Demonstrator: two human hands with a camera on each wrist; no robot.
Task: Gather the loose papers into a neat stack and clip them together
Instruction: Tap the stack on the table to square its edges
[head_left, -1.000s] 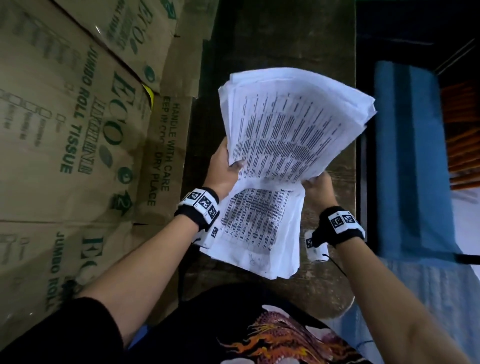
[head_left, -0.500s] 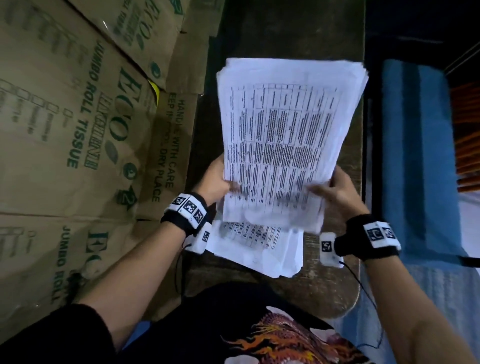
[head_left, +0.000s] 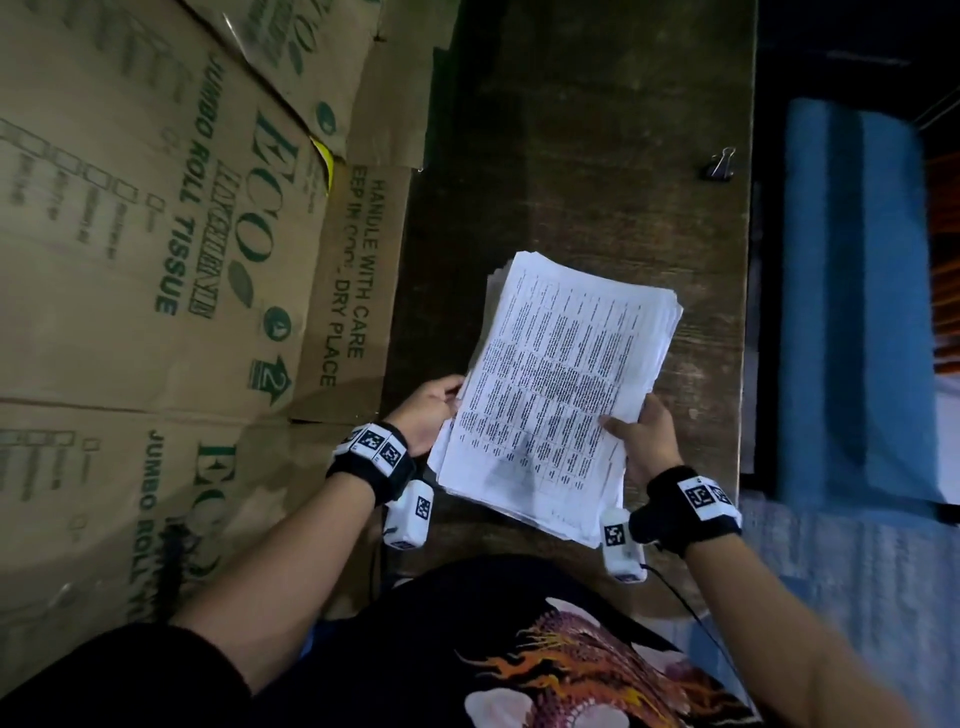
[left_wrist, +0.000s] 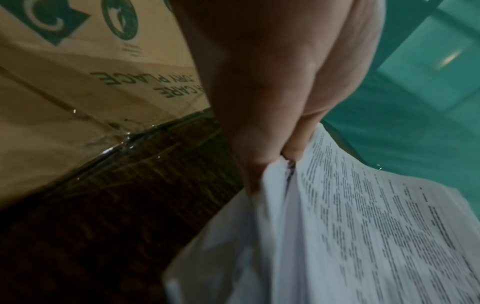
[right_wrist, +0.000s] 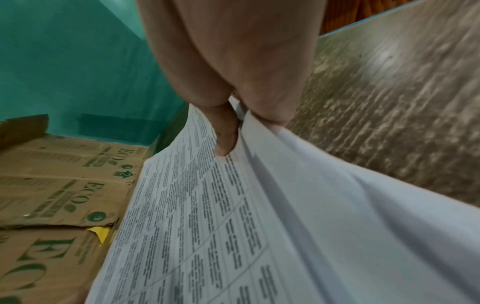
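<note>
A thick sheaf of printed white papers (head_left: 558, 389) is held low over the dark wooden table (head_left: 571, 156), its sheets roughly aligned with edges slightly fanned. My left hand (head_left: 434, 410) grips the sheaf's left edge; in the left wrist view the left hand (left_wrist: 272, 144) has its thumb on top of the papers (left_wrist: 350, 236) and fingers beneath. My right hand (head_left: 644, 436) pinches the right edge, thumb on the top sheet; the right wrist view shows that right hand (right_wrist: 233, 127) on the papers (right_wrist: 207, 226). A black binder clip (head_left: 719, 165) lies on the table at the far right.
Flattened brown cardboard boxes (head_left: 156, 260) printed with green lettering stand along the table's left side. A blue cushioned seat (head_left: 857, 286) lies right of the table edge. Bare tabletop stretches beyond the papers up to the clip.
The two separate bunches have come together into one sheaf. Both hands lowered it from an upright raised position toward the table, uncovering the binder clip.
</note>
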